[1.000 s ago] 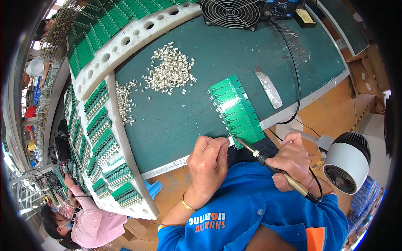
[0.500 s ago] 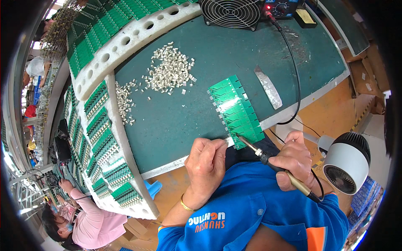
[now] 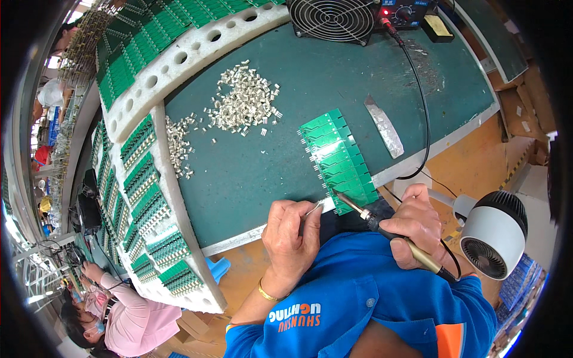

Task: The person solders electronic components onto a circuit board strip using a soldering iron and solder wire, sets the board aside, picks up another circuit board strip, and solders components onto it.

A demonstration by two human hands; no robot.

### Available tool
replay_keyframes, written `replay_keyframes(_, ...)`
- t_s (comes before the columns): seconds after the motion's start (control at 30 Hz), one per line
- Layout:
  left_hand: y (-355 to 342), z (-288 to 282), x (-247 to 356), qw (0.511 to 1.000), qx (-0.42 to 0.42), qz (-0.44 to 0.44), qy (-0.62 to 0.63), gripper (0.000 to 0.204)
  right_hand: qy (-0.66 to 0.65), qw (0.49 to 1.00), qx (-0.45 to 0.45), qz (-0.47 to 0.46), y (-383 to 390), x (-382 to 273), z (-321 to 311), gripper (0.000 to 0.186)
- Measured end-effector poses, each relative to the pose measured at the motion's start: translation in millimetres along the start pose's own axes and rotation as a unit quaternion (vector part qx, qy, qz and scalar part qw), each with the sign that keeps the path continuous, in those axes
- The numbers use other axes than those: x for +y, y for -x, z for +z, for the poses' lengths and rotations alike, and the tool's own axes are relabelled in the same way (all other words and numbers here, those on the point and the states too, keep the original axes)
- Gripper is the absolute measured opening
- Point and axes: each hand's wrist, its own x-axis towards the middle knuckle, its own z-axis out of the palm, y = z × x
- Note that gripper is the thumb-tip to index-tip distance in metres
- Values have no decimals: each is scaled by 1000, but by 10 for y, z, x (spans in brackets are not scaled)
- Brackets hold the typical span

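One green board [image 3: 340, 158] overhangs the table [image 3: 250, 173] edge, where a nudge could tip it: your left hand [image 3: 289, 235] pinches a thin strand [image 3: 314, 208]; your right hand [image 3: 418, 225] (fingers wrapped round) grips a soldering iron [image 3: 372, 221].

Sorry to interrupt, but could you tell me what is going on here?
The right hand holds a soldering iron, its tip at the near end of a green circuit board. The left hand pinches a thin, silvery strand just left of the board. A pile of small pale parts lies farther up the bench.
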Motion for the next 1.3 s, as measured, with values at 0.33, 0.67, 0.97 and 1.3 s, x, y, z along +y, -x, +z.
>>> replay_keyframes(0.33,-25,0,71,998,-41,0,-43,38,16,1000,-17,-3,-10,-28,-20,18)
replay_keyframes(0.67,-12,-11,65,997,-57,-6,-43,43,45,999,-4,-9,-4,-58,-102,19)
replay_keyframes(0.97,33,-4,33,998,-51,-10,-40,39,21,1000,13,-11,5,-40,-91,22)
replay_keyframes(1.3,42,-28,55,1000,-7,-18,-1,38,166,950,265,-17,-477,430,-756,15)
